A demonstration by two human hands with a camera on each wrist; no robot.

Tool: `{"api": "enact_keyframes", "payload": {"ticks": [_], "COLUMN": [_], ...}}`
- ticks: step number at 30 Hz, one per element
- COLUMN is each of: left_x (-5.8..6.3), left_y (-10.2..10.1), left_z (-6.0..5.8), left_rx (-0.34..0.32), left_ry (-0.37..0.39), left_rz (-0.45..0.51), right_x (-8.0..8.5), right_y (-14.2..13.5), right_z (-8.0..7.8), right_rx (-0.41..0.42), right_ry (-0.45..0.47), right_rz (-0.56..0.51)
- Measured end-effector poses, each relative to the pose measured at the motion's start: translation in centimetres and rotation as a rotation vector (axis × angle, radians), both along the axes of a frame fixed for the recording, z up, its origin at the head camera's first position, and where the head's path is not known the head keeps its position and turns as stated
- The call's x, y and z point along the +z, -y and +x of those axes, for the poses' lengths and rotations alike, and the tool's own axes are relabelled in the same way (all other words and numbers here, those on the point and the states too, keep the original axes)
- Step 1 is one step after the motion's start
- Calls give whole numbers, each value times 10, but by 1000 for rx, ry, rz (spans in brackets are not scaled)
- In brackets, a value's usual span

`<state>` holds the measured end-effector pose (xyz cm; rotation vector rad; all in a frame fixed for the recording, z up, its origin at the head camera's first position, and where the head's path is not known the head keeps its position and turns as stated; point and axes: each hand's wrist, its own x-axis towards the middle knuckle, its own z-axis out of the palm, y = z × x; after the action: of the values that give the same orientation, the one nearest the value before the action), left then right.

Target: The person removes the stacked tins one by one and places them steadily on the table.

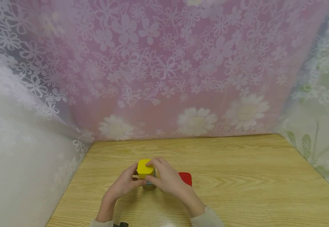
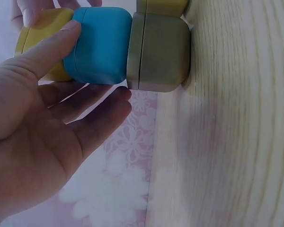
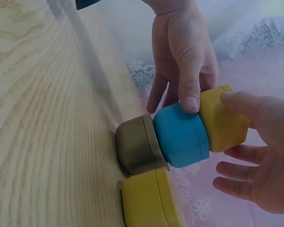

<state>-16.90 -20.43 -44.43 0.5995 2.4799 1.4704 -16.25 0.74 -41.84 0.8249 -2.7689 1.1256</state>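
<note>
Atop brown box [image 3: 136, 144]: blue [image 3: 179, 136], then yellow [image 1: 145, 168]!
Left hand [image 1: 123, 184]: gripping blue
Right hand [image 1: 167, 178]: pinching yellow!
Red [image 1: 186, 178]: yellow's three o'clock

No readable text, labels, brands, numbers or signs showing in any view.
</note>
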Motion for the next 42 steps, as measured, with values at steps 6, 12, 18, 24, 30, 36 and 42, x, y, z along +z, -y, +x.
{"api": "enact_keyframes", "payload": {"ticks": [6,12,18,24,30,36,42], "left_x": [0,0,0,0,1,0,-1], "left_y": [1,0,-1,-1,-2,-2,-2], "left_z": [0,0,0,-1,1,1,0], "left_rx": [7,0,-6,-8,2,6,26], "left_ry": [2,-10,-13,2,13,8,20], "left_rz": [-8,-13,-6,11,15,-2,-26], "right_x": [-2,-2,0,0,1,2,1], "right_y": [4,3,1,-2,-7,-14,-24], "right_z": [-4,-4,-3,-2,1,2,3], "right_rx": [-5,7,11,-1,0,-18,-42], "right_ry": [7,-2,10,18,8,26,35], "right_rz": [28,30,20,10,1,-2,-18]}}
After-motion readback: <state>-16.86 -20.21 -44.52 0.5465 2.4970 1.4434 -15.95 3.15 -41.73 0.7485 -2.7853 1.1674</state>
